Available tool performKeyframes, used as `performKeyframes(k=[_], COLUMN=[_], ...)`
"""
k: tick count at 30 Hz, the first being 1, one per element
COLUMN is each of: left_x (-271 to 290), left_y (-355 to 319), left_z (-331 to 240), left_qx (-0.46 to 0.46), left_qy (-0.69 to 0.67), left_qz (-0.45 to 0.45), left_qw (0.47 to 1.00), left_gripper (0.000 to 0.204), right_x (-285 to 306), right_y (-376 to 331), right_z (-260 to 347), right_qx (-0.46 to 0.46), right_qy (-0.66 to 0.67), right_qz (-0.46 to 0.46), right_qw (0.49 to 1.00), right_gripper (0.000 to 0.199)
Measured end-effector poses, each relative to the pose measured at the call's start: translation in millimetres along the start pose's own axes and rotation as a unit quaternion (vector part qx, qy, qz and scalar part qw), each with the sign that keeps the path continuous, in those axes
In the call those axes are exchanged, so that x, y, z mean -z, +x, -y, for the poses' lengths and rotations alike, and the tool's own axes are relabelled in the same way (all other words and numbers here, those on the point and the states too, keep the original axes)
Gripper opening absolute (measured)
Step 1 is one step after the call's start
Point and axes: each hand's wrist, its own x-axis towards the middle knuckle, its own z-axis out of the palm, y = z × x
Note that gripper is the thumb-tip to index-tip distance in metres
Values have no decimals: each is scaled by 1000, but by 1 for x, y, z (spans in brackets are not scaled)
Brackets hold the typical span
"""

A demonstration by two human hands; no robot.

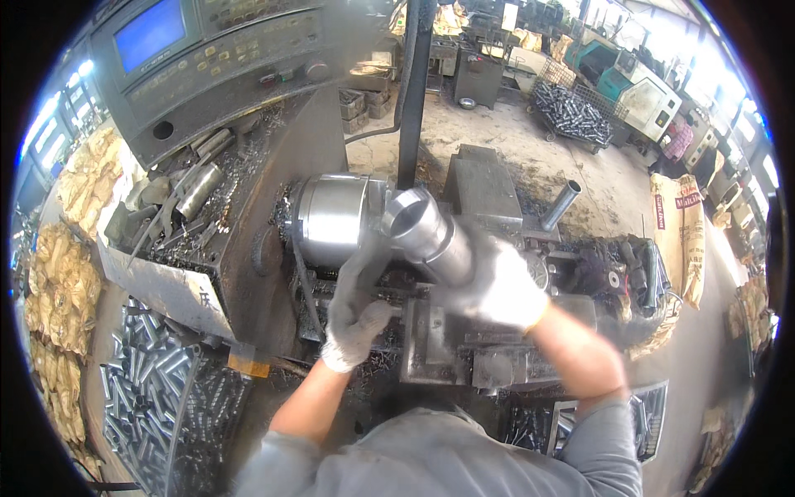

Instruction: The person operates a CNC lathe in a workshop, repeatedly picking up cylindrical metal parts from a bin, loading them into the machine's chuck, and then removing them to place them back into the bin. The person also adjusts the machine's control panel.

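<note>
My right hand (pixel 507 286), in a white glove and blurred, grips a shiny steel tube (pixel 426 230) whose open end points up and left, just in front of the lathe chuck (pixel 331 217). Below the chuck, my left hand (pixel 356 311), in a grey glove, reaches up with its fingers spread near the tube's lower side; whether it touches the tube I cannot tell. Both hands hover over the lathe carriage (pixel 447 340).
A control panel with a blue screen (pixel 149 33) stands at upper left above a tray of tools and chips (pixel 178 211). A bin of steel tubes (pixel 149 389) sits at lower left. Another tube (pixel 560 205) stands on the machine at right. Sacks (pixel 679 236) lean further right.
</note>
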Motion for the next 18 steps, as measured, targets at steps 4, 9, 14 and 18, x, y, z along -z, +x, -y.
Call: performKeyframes(k=[4, 9, 14, 18], left_x=[60, 115, 211, 298], left_y=[-50, -176, -273, -284], left_z=[42, 84, 102, 104], left_qx=[155, 262, 215, 176], left_qy=[76, 33, 34, 183], left_qz=[-34, -257, -504, -508], left_qw=[984, 930, 836, 823], left_gripper=[64, 37, 22, 34], right_x=[59, 36, -13, -19], right_y=[81, 136, 146, 151], right_z=[-64, -145, -184, -210], right_qx=[71, -14, -108, -66], right_qy=[-450, -499, -198, -139], right_qz=[83, 338, 402, 369], right_qw=[887, 797, 888, 916], right_gripper=[67, 54, 74, 76])
